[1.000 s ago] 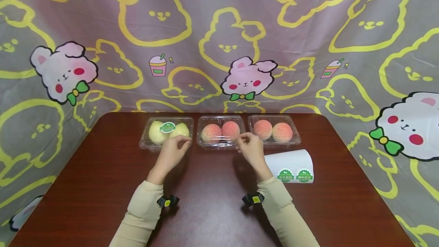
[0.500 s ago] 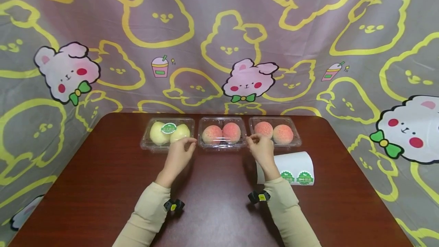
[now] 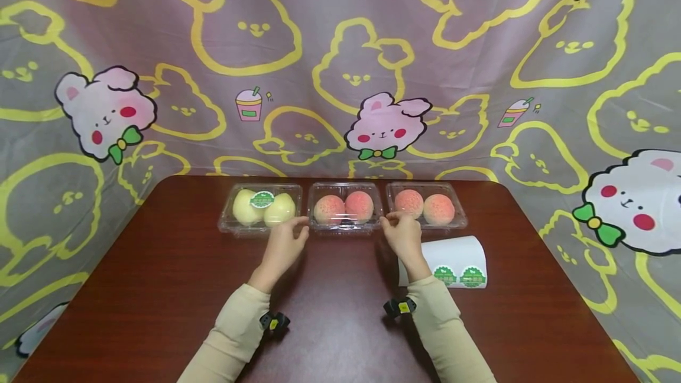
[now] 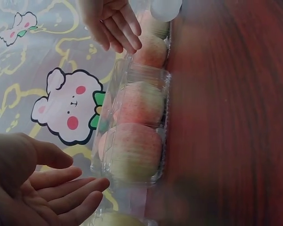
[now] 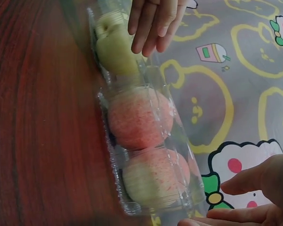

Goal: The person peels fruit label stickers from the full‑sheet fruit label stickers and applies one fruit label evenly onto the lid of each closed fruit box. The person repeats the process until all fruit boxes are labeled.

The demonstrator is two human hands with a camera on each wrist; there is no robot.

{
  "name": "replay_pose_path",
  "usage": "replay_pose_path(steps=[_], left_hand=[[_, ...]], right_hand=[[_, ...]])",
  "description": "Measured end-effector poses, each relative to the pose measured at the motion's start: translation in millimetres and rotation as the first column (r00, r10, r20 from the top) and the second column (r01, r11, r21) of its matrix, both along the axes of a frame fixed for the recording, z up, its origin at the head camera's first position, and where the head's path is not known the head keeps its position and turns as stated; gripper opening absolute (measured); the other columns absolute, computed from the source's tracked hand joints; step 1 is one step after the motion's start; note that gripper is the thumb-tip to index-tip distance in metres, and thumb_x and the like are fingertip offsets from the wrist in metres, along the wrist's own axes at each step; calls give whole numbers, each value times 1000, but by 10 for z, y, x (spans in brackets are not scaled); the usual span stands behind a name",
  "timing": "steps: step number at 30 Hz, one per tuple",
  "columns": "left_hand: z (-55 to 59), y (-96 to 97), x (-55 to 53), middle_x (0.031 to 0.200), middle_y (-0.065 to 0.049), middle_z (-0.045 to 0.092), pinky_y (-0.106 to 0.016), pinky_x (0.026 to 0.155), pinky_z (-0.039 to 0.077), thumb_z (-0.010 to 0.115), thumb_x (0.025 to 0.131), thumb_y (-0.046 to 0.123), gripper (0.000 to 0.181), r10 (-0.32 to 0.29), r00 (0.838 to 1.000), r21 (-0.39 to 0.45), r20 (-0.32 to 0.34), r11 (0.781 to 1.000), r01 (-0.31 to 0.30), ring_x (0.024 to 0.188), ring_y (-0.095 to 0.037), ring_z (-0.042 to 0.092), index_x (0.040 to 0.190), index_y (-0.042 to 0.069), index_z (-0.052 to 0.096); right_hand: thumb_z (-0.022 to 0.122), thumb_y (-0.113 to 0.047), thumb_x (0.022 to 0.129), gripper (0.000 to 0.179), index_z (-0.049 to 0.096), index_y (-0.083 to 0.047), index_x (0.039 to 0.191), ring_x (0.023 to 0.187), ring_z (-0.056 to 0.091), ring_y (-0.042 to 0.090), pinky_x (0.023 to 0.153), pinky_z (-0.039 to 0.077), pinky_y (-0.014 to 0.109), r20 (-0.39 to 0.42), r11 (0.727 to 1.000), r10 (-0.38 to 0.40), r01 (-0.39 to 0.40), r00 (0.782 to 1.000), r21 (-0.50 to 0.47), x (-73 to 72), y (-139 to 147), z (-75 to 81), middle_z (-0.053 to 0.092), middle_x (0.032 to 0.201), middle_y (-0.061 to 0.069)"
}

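Note:
Two pinkish-red peaches [image 3: 359,207] lie in a lidded clear plastic box [image 3: 344,230], the middle one of a row. My left hand [image 3: 283,248] hovers at its front left corner, fingers relaxed and holding nothing. By the front right corner is my right hand [image 3: 403,240], likewise with nothing in it. Both wrist views show loosely extended fingers on either side of the middle box; I cannot tell whether any fingertip touches it. To the left, another clear box [image 3: 226,218] holds yellow-green fruits [image 3: 246,207] and bears a round green-and-white sticker [image 3: 262,199].
A third clear box [image 3: 460,218] with two peaches [image 3: 439,209] stands at the right of the row. In front of it lies a curled white sheet [image 3: 457,251] with green stickers [image 3: 473,277], partly behind my right wrist. A patterned cloth [image 3: 298,34] hangs behind the brown table [image 3: 159,288].
Both hands have shifted right over the last second, to the two sides of the middle box. Since half a second ago they have barely moved. The boxes stay in the same row.

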State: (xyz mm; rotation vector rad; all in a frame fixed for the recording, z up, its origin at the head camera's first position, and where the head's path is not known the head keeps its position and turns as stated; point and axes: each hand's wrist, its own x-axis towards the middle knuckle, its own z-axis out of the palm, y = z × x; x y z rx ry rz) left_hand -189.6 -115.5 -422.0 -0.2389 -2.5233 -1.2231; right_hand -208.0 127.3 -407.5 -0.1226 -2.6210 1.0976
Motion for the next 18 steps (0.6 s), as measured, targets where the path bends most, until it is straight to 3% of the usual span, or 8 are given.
replay_pose_path(steps=[5, 12, 18], left_hand=[[-11, 12, -18, 102, -26, 72, -41, 78, 59, 61, 86, 0, 24, -16, 1000, 29, 19, 999, 16, 91, -34, 72, 108, -10, 67], [-46, 7, -35, 104, -27, 71, -42, 83, 58, 60, 87, -2, 25, -20, 998, 83, 58, 996, 16, 96, -36, 71, 109, -11, 66], [-41, 20, -34, 107, -29, 70, -42, 85, 58, 59, 88, -2, 25, -29, 996, 116, 85, 993, 19, 99, -38, 70, 110, -11, 65]], right_hand=[[65, -15, 87, 26, 71, 6, 102, 88, 71, 35, 83, 54, 46, -8, 999, -1, 0, 1000, -46, -39, 10, -37, 75, 92, 22], [65, -9, 86, 22, 71, 6, 101, 65, 73, 29, 56, 53, 22, 4, 991, 8, -7, 1000, -137, -79, 20, -84, 74, 90, 24], [64, -9, 87, 21, 71, 6, 99, 65, 73, 28, 54, 51, 20, 3, 989, 10, -10, 1000, -148, -84, 31, -97, 74, 90, 24]])
